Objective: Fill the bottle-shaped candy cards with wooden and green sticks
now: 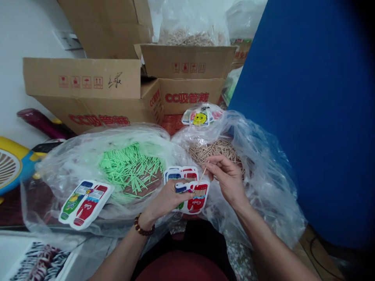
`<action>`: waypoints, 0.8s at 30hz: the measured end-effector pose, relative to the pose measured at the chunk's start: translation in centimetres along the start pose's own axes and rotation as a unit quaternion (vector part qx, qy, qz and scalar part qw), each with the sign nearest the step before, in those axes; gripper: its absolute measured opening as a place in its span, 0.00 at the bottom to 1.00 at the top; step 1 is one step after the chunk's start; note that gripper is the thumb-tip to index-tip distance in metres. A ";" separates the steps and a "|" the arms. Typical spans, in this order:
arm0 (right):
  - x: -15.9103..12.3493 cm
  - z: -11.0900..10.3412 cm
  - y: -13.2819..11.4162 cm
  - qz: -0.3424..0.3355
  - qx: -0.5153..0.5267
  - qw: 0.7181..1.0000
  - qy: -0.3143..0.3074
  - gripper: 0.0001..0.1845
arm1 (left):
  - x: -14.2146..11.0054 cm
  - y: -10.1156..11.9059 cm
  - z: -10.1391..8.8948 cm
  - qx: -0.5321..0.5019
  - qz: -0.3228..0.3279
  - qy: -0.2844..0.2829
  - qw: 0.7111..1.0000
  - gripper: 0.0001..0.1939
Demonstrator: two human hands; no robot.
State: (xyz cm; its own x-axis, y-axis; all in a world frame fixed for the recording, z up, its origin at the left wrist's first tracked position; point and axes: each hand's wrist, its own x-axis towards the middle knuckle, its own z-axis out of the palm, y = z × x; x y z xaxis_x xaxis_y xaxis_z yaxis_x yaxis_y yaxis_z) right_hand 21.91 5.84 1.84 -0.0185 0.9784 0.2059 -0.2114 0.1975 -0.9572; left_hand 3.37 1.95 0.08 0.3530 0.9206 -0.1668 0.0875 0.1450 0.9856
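My left hand point(171, 197) grips a bottle-shaped cola packet point(199, 203) with a row of thin brown sticks showing at its opening. Between the fingertips of my right hand point(224, 173) is one thin brown stick point(202, 173), slanting down to the packet's top. Just behind the held packet lie more such packets point(181, 170), partly covered by it and my left hand. A heap of brown sticks point(215, 150) rests in a clear plastic bag beyond my right hand. To the left, bright green sticks point(131, 166) fill another clear bag.
Flat bottle-shaped packets point(84, 203) lie on the left bag. A bag of packets with a yellow face point(200, 118) sits farther back. Open cardboard boxes point(108, 101) stand behind. A blue panel point(307, 117) bounds the right; a yellow and blue fan-like object point(14, 166) is at left.
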 end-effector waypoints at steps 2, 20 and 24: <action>0.2 0.0 0.0 -0.013 0.013 1.000 0.015 0.07 | 0.0 0.0 -0.1 0.003 0.002 -0.002 1.000 0.19; 0.8 -0.2 1.0 0.047 0.023 0.998 -0.028 0.10 | 0.5 0.0 0.4 -0.056 -0.021 -0.006 0.998 0.23; 0.1 -0.2 1.6 0.046 -0.029 0.998 -0.041 0.09 | 0.8 -0.5 0.5 -0.079 -0.037 0.012 0.996 0.23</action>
State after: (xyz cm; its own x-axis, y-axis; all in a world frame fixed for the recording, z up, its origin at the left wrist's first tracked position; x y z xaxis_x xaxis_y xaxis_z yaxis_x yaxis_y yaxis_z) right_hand 21.75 6.31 0.28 -0.1157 0.9848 0.1296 -0.1490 0.1118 -0.9825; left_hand 4.07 2.43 -0.55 0.3276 0.9136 -0.2409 -0.0350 0.2666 0.9632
